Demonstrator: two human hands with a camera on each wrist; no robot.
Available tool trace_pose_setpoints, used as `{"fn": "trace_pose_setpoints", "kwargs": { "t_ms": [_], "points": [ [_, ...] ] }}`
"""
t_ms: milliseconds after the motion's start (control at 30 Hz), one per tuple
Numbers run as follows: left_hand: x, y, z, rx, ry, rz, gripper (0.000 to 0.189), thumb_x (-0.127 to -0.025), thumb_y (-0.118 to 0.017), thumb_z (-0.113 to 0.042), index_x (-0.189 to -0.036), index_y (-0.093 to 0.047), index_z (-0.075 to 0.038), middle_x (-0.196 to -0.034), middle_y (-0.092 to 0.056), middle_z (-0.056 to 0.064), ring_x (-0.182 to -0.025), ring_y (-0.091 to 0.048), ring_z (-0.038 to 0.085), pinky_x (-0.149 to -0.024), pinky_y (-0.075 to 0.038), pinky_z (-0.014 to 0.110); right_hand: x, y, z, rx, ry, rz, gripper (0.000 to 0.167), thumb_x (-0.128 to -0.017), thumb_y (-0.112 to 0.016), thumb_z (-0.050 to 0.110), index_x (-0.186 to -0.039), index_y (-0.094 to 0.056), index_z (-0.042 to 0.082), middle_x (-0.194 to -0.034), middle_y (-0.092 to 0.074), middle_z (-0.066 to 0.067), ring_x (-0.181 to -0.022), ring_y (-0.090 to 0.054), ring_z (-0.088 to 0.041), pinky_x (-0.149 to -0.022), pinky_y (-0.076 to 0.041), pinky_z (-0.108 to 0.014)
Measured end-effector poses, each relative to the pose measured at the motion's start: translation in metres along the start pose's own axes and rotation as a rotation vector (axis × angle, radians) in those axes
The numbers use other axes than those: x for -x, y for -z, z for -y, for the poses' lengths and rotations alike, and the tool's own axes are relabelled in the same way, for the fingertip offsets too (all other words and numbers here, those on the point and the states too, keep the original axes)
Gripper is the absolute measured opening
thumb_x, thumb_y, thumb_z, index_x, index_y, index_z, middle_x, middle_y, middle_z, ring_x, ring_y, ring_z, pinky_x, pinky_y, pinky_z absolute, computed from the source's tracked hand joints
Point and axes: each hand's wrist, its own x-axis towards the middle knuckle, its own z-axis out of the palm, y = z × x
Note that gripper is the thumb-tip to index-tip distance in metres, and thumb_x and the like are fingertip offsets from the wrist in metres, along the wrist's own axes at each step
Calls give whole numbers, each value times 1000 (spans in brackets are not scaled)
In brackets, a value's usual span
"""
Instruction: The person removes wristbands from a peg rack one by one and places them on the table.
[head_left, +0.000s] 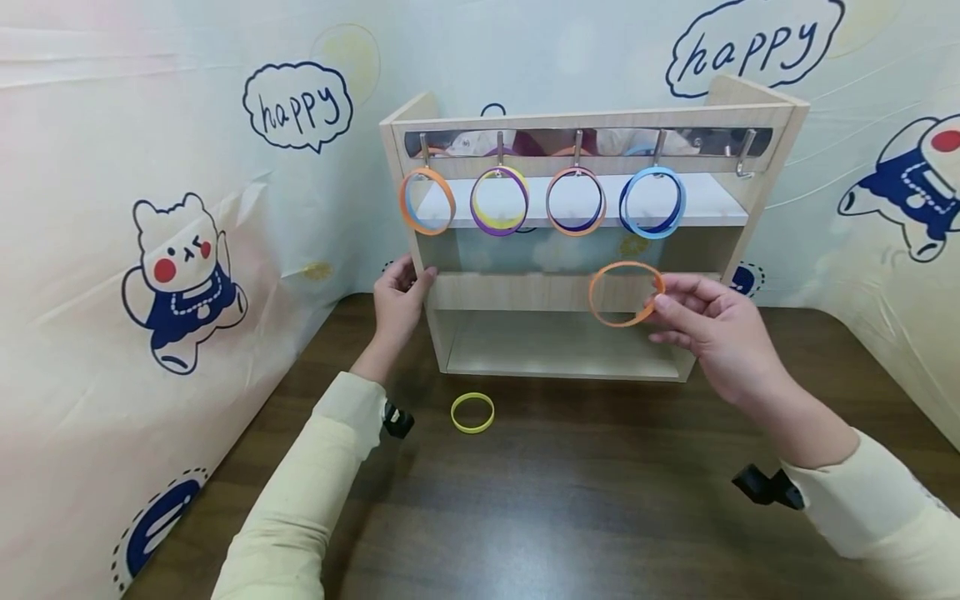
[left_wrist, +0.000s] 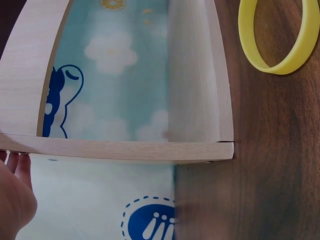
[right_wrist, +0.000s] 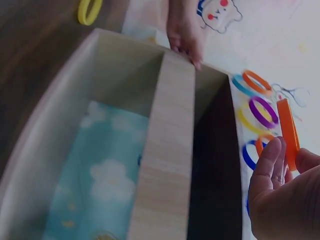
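Observation:
My right hand [head_left: 712,329] pinches an orange silicone wristband [head_left: 626,323] between thumb and fingers, in front of the right half of a wooden shelf rack [head_left: 510,292]. In the right wrist view the same orange wristband [right_wrist: 287,135] shows edge-on. At the rack's left side my left hand [head_left: 399,300] grips the side panel, thumb at the front edge. Along the rack's hook rail hang an orange and light blue pair [head_left: 427,229], a purple and yellow pair [head_left: 499,229], an orange and dark blue pair [head_left: 576,229], and a light blue and dark blue pair [head_left: 652,229].
A yellow wristband [head_left: 472,429] lies on the dark wooden table [head_left: 570,500] in front of the rack. The rail's rightmost hook [head_left: 745,154] carries no band. Behind and to the left stands a printed cloth backdrop [head_left: 187,108].

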Motion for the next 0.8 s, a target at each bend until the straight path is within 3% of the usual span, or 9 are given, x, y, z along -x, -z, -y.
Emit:
{"fn": "trace_pose_setpoints", "kwargs": {
  "t_ms": [433, 800],
  "points": [
    [1, 0, -1, 3, -3, -9, 32, -89, -67, -3, -119, -64, 8, -109, -67, 19, -87, -63, 11, -74, -52, 23, 0, -15, -38, 202, -129, 35, 22, -92, -68, 13, -113, -64, 6, -95, -70, -7, -84, -68, -16, -73, -56, -30],
    [1, 0, -1, 9, -14, -5, 33, -89, -66, -3, -120, -63, 9, -110, -67, 21, -88, -64, 11, -73, -52, 23, 0, -24, -81, 234, -176, 61, 29, -93, -66, 8, -118, -59, -4, -93, -70, -7, -84, -69, -19, -71, -56, -32]
  ]
}}
